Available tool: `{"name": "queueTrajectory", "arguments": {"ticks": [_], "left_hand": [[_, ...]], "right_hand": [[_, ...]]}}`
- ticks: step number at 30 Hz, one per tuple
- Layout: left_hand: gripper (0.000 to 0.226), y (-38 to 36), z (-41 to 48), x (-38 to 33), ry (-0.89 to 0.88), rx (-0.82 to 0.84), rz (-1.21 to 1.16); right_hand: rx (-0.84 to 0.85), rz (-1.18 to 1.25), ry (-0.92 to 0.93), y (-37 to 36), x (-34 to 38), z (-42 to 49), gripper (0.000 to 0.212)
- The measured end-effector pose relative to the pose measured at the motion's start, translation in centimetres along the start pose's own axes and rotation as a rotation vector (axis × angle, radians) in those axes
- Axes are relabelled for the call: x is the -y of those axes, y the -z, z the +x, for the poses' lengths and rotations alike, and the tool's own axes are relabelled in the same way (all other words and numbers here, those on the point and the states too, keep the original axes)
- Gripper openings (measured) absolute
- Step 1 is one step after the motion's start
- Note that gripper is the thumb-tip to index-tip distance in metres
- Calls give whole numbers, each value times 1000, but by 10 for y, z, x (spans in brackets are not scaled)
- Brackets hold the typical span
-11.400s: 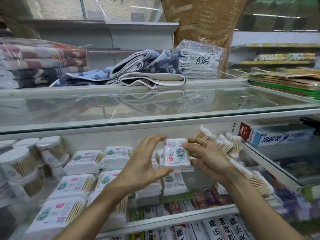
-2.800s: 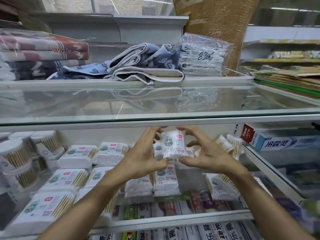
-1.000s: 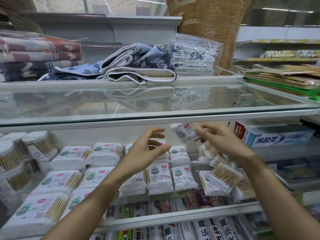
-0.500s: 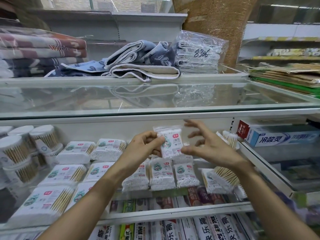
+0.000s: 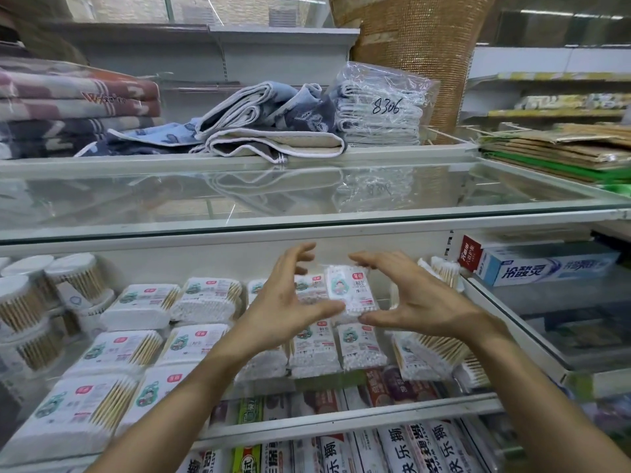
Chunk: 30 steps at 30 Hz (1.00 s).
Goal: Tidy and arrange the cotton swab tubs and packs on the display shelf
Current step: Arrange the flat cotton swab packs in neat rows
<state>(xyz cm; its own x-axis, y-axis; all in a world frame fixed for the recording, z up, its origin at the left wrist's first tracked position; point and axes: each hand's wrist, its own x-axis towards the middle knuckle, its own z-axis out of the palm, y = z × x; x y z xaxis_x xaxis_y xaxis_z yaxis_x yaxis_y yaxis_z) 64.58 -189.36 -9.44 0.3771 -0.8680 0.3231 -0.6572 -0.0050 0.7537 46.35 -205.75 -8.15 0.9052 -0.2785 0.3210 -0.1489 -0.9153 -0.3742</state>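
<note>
1. Closest to the camera, boxed toothpaste [image 5: 413,448] sits under the front rail of the display shelf [image 5: 341,422]. Big flat cotton swab packs [image 5: 82,411] are lined up front left.
2. Both arms reach in over the middle. The left hand [image 5: 283,308] has a wide-open grip with its fingers splayed. Its thumb tip is right at the lower left corner of the small swab pack [image 5: 351,290].
3. That pack stands upright between the two hands, above a row of matching small packs [image 5: 314,349].
4. The right hand [image 5: 420,302] arches around it, fingers over the top edge and thumb under the bottom edge. Can't tell if that grip is actually squeezing the pack or just framing it.
5. Round swab tubs [image 5: 24,302] are stacked far left, and wooden-stick packs [image 5: 440,353] are piled on the right.
6. Further back and up are a blue toothpaste box [image 5: 546,269], a glass shelf [image 5: 307,199], folded towels [image 5: 269,131] and a plastic bag marked 8306 [image 5: 379,107].
</note>
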Motion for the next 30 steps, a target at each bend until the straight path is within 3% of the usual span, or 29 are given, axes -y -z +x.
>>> {"name": "queueTrajectory", "arguments": {"ticks": [2,4,10,13,18,20,24,26,30], "left_hand": [[100,-6,-1,1,-104,89,164],[100,-13,1,3,-120,180,287],[53,-32,6,12,-206,263,624],[49,-35,8,16,-239,268,701],[47,-38,8,15,-221,275,724],[52,-36,8,16,-232,276,695],[56,-26,12,15,-216,173,525],[55,-20,14,15,-215,97,429],[49,-12,16,14,-161,25,315]], "right_hand": [[99,-25,-66,4,-6,-5,87],[194,-46,-123,3,-8,-8,84],[314,-30,-184,-16,-11,-6,67],[327,-42,-186,-22,-13,-4,58],[337,-73,-187,-20,-16,-5,59],[254,-75,-190,-14,-18,-4,57],[-58,-430,-278,5,-30,-4,36],[-41,-597,-352,9,-41,-7,45],[-22,-700,-409,5,-56,-10,38]]}}
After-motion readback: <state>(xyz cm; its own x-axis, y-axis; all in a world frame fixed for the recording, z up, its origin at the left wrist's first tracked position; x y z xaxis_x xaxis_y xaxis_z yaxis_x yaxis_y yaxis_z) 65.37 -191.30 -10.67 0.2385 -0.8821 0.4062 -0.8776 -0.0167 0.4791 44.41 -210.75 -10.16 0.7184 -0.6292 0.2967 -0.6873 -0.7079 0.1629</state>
